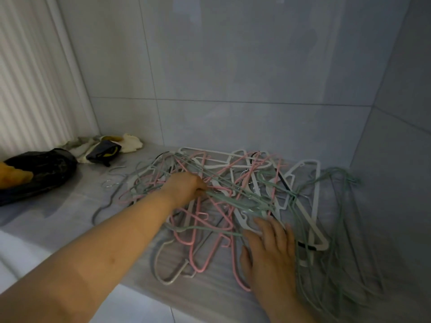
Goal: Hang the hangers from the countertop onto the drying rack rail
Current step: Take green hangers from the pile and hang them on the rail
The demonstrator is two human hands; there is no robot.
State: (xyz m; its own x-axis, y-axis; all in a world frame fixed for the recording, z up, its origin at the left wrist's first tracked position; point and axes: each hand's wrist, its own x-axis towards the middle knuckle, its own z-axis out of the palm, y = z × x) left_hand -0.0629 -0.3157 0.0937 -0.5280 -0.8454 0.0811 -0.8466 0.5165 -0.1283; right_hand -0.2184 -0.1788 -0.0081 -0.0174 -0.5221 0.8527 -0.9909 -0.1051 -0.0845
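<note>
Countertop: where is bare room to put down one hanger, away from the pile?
Bare countertop lies between the black bag and the hanger pile; a narrow strip also runs along the near edge. From the middle to the right wall, tangled hangers crowd it.

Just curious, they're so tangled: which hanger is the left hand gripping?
The pale green hanger running right from the left hand, whose fingers curl round its end. The rest of the pile lies loose; the right hand rests flat on it.
</note>
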